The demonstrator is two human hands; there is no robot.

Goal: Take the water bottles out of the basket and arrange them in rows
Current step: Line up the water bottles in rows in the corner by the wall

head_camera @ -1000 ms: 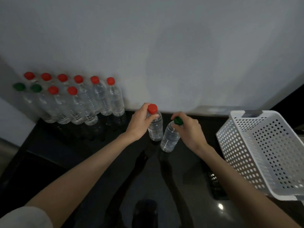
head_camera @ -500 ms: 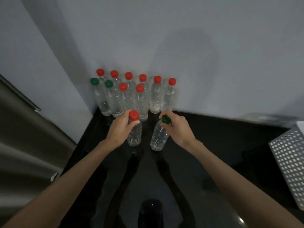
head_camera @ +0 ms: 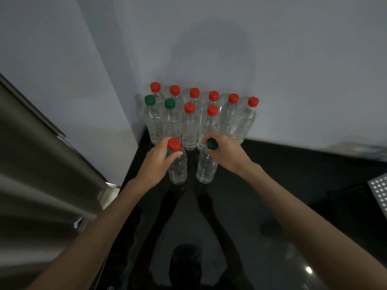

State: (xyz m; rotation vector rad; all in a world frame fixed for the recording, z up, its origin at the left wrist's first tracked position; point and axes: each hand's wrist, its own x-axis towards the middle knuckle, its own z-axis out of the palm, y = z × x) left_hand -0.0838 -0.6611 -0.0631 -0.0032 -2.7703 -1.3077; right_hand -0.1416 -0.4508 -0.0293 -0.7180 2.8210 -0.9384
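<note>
You're looking into a corner: the pale grey back wall (head_camera: 282, 49) meets a side wall (head_camera: 52, 59) on your left. The tabletop (head_camera: 261, 197) is glossy black and mirror-like, with one small bright light glint (head_camera: 308, 270) low on your right. A brushed metal surface (head_camera: 31, 168) fills your left edge, blurred; room light is dim.

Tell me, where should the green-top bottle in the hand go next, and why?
Probably the right hand should set its green-capped bottle beside the second row's last red-capped bottle: that row has four bottles, the back row six, leaving a gap there.
</note>
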